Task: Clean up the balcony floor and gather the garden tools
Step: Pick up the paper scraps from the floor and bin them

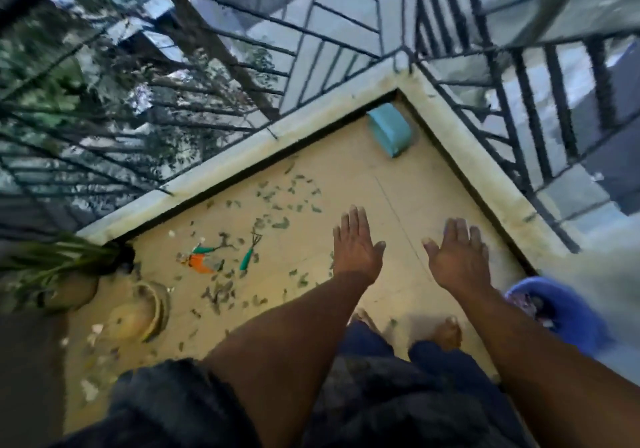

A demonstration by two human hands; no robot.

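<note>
Dry leaves (277, 202) lie scattered over the tan balcony floor (346, 170). Among them rest a small hand rake with a green handle (250, 252), a second green-handled tool (207, 249) and an orange tool (200, 263). My left hand (356, 243) and my right hand (457, 255) are held out in front of me above the floor, fingers straight, holding nothing. Both hover to the right of the tools and touch none of them.
A teal dustpan-like container (389, 130) sits in the far corner. A tipped woven basket (152, 309) and a potted plant (59, 267) are at the left. A blue tub (561, 309) stands at the right. A low ledge (485, 177) with a metal railing bounds the floor.
</note>
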